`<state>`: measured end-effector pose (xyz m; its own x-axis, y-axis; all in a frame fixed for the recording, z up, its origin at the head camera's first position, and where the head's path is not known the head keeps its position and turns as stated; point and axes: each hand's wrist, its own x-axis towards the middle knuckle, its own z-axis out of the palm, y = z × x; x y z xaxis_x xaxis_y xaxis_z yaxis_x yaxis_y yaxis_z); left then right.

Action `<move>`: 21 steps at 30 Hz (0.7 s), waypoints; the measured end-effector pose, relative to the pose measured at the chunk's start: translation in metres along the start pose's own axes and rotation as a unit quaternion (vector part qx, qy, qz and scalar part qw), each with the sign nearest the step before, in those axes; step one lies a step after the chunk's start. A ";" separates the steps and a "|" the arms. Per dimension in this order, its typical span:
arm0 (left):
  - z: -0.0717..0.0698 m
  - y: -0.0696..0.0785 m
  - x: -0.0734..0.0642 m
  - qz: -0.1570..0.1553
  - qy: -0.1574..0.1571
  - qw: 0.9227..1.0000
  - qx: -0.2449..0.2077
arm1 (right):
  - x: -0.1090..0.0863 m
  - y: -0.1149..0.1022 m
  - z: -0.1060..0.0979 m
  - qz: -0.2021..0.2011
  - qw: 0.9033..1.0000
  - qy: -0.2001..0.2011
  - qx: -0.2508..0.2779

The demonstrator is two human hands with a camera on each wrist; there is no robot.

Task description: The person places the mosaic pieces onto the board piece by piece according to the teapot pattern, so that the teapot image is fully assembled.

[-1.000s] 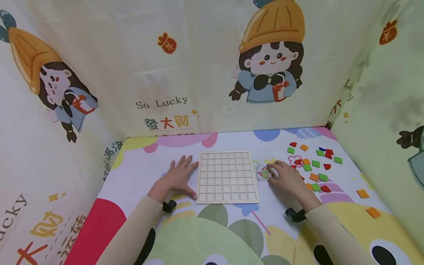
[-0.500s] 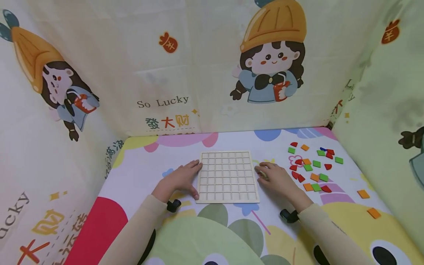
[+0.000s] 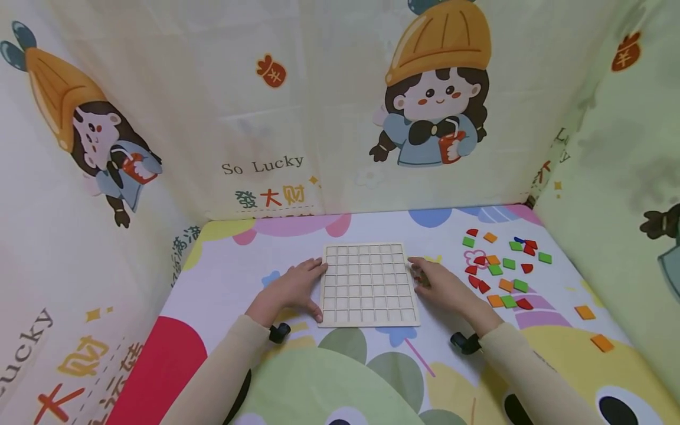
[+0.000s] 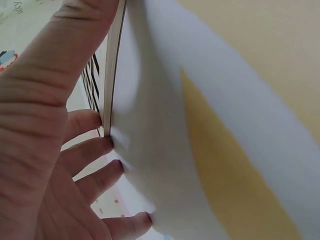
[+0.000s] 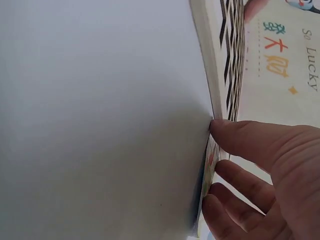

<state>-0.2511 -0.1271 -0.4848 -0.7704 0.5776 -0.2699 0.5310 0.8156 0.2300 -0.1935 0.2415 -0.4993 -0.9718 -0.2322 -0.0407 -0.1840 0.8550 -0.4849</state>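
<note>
A pale wooden grid board (image 3: 369, 286) of small square cells lies flat on the table. My left hand (image 3: 291, 290) rests at its left edge, thumb and index fingertip touching the rim; in the left wrist view the fingers (image 4: 97, 180) reach out fairly straight along the board's side. At the right edge is my right hand (image 3: 445, 288), over a small printed card. The right wrist view shows that card (image 5: 209, 172) flat beside the board, under the fingertips, with the thumb (image 5: 240, 136) touching near the board's edge. Most of the card is hidden by the hand.
Several loose flat pieces lie scattered to the right: green squares (image 3: 509, 263), orange squares (image 3: 585, 312) and red rounded wedges (image 3: 526, 268). A small blue piece (image 3: 518, 239) is among them. Printed cloth covers the table (image 3: 234, 260) and the walls (image 3: 340, 118) around it.
My right hand has moved left to the board's edge and now covers most of the card. The left hand's fingers have drawn together against the board, which has shifted slightly right.
</note>
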 end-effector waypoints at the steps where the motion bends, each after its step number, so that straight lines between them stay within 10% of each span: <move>1: -0.001 0.000 0.000 -0.002 -0.001 1.000 0.002 | 0.001 0.000 0.000 0.002 1.000 -0.001 0.010; 21: -0.002 0.004 0.000 -0.009 -0.009 1.000 0.009 | 0.003 0.015 -0.025 -0.040 0.999 0.024 0.012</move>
<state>-0.2500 -0.1239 -0.4818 -0.7738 0.5625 -0.2911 0.5225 0.8267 0.2086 -0.2026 0.2654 -0.4844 -0.9604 -0.2757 0.0411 -0.2580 0.8236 -0.5051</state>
